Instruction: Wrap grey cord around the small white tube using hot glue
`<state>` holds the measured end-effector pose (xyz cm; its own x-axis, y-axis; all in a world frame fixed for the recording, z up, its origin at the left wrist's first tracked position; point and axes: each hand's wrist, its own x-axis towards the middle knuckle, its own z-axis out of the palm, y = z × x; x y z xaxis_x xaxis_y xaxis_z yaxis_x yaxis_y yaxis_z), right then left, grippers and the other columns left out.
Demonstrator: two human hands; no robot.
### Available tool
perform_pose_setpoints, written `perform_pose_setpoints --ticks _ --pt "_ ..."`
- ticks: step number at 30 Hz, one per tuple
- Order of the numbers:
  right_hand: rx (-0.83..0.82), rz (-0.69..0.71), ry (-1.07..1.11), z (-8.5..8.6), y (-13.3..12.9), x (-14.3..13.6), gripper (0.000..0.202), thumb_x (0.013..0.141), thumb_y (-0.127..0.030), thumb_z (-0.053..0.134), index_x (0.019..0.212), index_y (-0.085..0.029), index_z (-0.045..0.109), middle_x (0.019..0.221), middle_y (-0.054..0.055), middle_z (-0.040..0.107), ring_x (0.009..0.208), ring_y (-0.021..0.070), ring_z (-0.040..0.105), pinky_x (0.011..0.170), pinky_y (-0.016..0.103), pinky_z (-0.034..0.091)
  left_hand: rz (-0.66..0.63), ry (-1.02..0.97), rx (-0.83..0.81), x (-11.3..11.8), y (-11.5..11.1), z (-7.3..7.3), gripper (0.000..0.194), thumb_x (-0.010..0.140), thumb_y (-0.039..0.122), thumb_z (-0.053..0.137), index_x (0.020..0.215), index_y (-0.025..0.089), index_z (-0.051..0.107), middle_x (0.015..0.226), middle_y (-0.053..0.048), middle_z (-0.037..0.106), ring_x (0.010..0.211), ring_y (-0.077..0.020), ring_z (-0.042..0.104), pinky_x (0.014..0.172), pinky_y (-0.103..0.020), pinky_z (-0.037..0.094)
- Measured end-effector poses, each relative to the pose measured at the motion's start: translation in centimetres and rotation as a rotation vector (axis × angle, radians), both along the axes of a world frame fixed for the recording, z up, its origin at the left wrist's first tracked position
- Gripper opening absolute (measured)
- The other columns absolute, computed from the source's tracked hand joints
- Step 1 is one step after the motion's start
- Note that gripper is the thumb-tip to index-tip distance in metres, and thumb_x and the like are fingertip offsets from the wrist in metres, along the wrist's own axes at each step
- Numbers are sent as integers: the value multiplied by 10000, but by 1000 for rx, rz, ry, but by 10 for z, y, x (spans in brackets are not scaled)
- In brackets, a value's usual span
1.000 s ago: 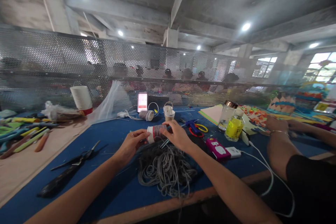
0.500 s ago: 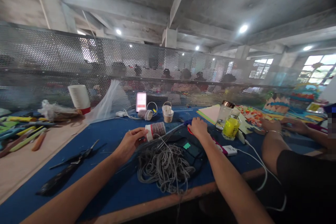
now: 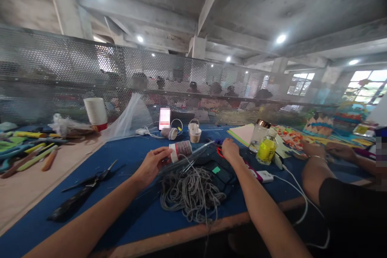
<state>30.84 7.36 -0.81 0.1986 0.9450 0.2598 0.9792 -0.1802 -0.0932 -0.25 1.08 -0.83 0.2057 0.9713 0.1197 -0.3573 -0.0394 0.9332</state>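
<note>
Holding cord-wound cup (image 3: 183, 150), left hand (image 3: 155, 163) — right hand (image 3: 231, 150) moved to red loop (image 3: 219, 152)

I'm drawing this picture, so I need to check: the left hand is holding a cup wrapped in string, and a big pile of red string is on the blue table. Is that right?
Not quite: the pile of string is grey, not red, as the head view shows. The left hand is holding a cup wrapped in string, and the pile is on the blue table.

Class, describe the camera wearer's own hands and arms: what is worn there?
The left hand and right hand are bare, without gloves; no sleeve, watch or bracelet shows on either forearm. Finer details, such as rings, are unclear.
</note>
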Motion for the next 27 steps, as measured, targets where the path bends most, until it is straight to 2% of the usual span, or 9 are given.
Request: perform_pose_setpoints --ticks 8,14,16,19,22,27 --pt "305 -80 229 6 8 8 300 925 -170 395 1178 -19 455 1148 260 532 1082 310 575 904 377 444 44 -39 0 -4 6 -4 217 669 316 782 793 149 721 809 -57 692 684 -139 601 662 -229 486" --pt "477 -74 523 13 18 20 340 907 -202 401 1210 -54 444 1204 246 513 1069 283 580 883 364 443 16 -41 0 -6 9 -8 193 714 294 757 826 142 719 807 -54 693 681 -126 604 665 -217 484" --pt "500 -18 641 14 21 17 336 892 -271 428 1157 -78 499 1114 198 585 994 258 605 816 332 469 10 -45 1 -6 9 -9 194 724 279 752 844 132 718 806 -60 692 681 -126 605 656 -216 485" --pt "497 106 812 15 21 6 368 842 -420 498 1024 -114 591 816 88 652 743 203 624 663 283 482 18 -48 4 -5 9 -7 198 721 265 756 843 115 717 791 -69 688 682 -135 608 651 -221 490" --pt "481 224 943 15 14 -11 434 805 -511 516 977 -130 634 598 2 586 539 145 552 554 251 449 11 -37 13 -4 7 -6 197 730 265 749 843 107 718 794 -74 688 674 -135 608 646 -222 492" --pt "361 450 1210 20 -5 -38 426 732 -540 623 819 -126 667 472 -37 488 473 108 465 522 230 395 18 -45 -3 -4 7 -6 190 725 250 757 858 119 723 799 -66 696 678 -129 614 643 -214 494"
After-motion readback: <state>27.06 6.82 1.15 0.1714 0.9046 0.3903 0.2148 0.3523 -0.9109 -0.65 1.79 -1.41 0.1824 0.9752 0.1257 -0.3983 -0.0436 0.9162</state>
